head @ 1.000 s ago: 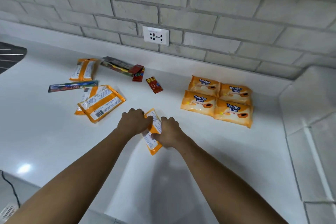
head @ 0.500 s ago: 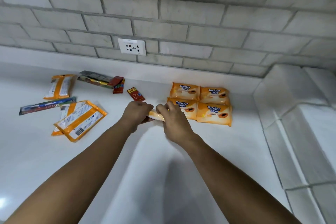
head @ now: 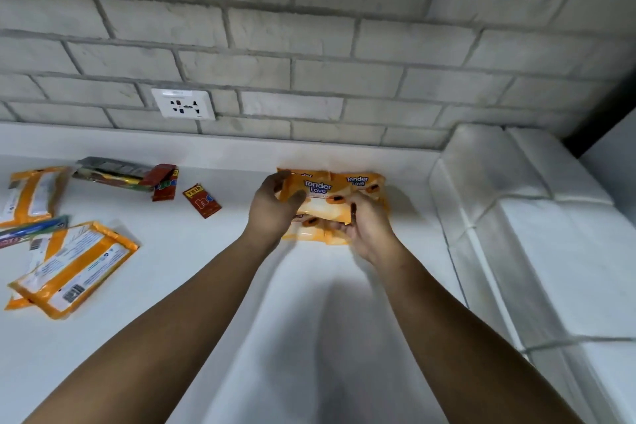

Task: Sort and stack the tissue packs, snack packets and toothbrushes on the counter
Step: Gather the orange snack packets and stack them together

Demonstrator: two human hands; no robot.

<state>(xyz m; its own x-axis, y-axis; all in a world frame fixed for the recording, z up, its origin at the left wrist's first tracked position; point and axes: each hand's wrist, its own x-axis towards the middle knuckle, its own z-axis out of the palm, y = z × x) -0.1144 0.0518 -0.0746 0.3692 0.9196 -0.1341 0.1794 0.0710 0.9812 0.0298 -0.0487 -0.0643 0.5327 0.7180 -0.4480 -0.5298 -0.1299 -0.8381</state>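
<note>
An orange "Tender Love" tissue pack (head: 318, 196) is held face up over the block of orange tissue packs (head: 361, 181) by the back wall. My left hand (head: 272, 208) grips its left end and my right hand (head: 366, 222) grips its right end. The lower packs are partly hidden by my hands. At the left lie more orange tissue packs (head: 74, 268) (head: 29, 194), face down. A toothbrush in its packet (head: 32, 229) lies between them. Red snack packets (head: 203, 200) (head: 165, 181) lie by a grey toothbrush packet (head: 112, 174).
The white counter (head: 192, 272) runs to a grey brick wall with a white power socket (head: 182, 103). A raised white tiled ledge (head: 537, 217) borders the counter on the right.
Both hands have lifted the tissue pack off the counter in front of me, turned it face up and carried it back and right over the block of packs.
</note>
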